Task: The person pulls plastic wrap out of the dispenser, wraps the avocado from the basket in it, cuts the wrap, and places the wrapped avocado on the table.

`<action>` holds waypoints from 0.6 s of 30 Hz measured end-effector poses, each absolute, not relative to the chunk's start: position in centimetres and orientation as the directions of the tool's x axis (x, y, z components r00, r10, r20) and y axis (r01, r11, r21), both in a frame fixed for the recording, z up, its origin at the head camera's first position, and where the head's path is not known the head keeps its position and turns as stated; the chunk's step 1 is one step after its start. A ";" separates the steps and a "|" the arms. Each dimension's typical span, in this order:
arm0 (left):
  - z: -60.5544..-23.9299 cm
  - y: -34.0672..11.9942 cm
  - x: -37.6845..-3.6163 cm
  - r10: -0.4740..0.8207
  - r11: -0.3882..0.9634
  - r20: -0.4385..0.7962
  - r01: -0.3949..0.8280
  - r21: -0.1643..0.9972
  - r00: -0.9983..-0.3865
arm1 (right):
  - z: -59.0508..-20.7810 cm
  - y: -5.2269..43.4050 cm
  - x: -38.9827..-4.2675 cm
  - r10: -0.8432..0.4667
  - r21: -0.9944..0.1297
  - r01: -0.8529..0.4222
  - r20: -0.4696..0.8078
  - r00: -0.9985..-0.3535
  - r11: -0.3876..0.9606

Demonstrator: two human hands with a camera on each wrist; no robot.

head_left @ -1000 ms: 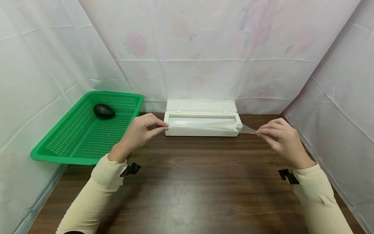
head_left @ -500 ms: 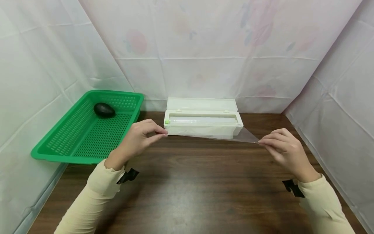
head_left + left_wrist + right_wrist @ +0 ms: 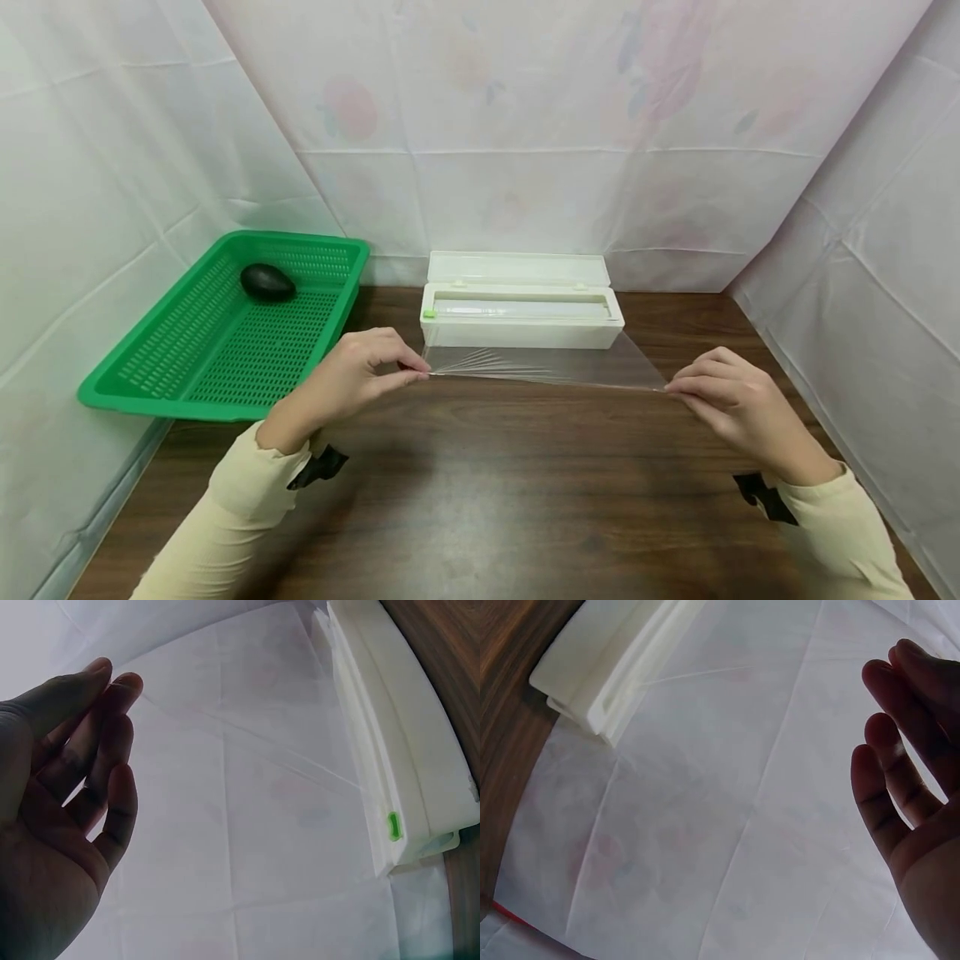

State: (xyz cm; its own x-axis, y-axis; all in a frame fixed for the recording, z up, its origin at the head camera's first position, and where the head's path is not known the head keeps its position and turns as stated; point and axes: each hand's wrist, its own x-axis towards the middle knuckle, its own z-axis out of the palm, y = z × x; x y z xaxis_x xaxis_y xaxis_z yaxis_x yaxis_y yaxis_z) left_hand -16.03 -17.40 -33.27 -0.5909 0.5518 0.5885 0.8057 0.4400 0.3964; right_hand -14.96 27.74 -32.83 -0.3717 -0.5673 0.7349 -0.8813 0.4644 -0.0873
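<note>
A sheet of clear plastic wrap stretches toward the person from a white dispenser box. The box's lid stands raised at the back, and a roll shows inside. Between thumb and fingertips, the left hand pinches the sheet's left front corner, where fine creases fan out. The right hand pinches the right front corner, out past the box's right end. In the left wrist view, a green slider sits at one end of the box. The sheet is nearly invisible in both wrist views.
A green plastic basket stands at the left, with a dark, smooth oval object in it. Pale patterned cloth hangs close behind the box and along both sides. Brown wood-grain tabletop lies in front.
Both hands have drawn back toward the person, pulling more wrap out over the box's front edge. The sheet has spread from a narrow bunched strip into a wide panel.
</note>
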 end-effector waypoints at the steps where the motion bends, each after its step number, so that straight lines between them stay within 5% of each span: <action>1: -33.2 -17.4 -16.0 0.547 0.444 0.590 0.803 0.397 -0.594 | -32.7 27.8 -14.9 -0.570 -0.090 -0.882 0.732 -0.373 0.462; 18: -33.0 -17.5 -15.5 0.545 0.423 0.584 0.799 0.428 -0.602 | -32.5 27.8 -14.4 -0.552 -0.102 -0.867 0.733 -0.397 0.488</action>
State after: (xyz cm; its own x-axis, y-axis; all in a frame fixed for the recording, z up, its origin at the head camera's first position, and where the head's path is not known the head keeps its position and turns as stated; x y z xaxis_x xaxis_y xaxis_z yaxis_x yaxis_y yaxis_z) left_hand -15.54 -17.51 -32.98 -0.6016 0.5451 0.5839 0.7987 0.4229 0.4281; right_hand -14.38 27.84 -32.50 -0.3970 -0.5517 0.7335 -0.8670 0.4877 -0.1024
